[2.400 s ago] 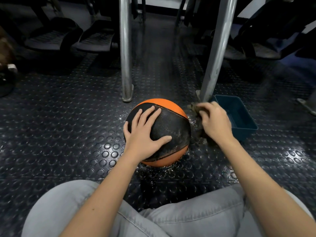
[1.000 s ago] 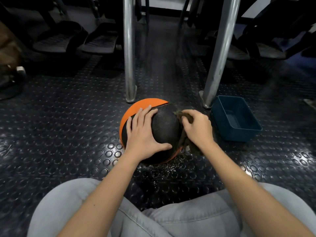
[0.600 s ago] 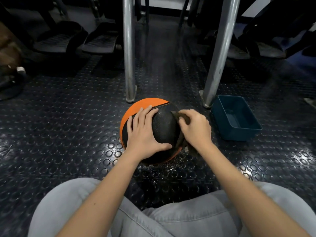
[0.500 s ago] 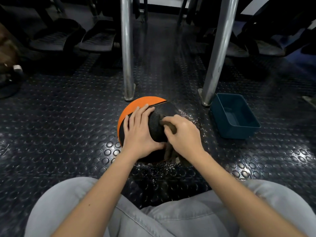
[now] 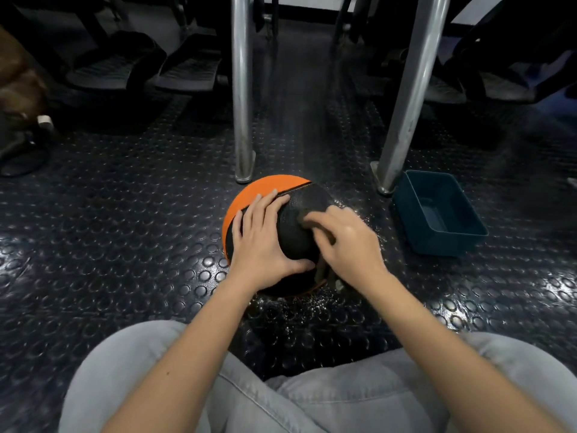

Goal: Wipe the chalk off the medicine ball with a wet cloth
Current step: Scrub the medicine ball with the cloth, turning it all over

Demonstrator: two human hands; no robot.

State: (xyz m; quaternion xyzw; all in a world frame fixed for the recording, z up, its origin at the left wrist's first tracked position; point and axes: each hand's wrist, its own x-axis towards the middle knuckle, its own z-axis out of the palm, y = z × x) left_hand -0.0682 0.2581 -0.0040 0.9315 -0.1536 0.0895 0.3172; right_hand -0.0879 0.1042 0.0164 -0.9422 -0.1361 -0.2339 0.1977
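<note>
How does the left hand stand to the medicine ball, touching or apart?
Touching. The head view shows the left hand lying on the medicine ball, fingers across its seam, thumb on the black panel.

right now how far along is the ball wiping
Midway, it seems. Done: the black top panel of the ball looks dark and wet, and drops speckle the floor around it. In hand: the right hand rubs the cloth on that panel while the left hand steadies the ball. Left: the orange side and the hidden underside; leftover chalk can't be judged.
</note>
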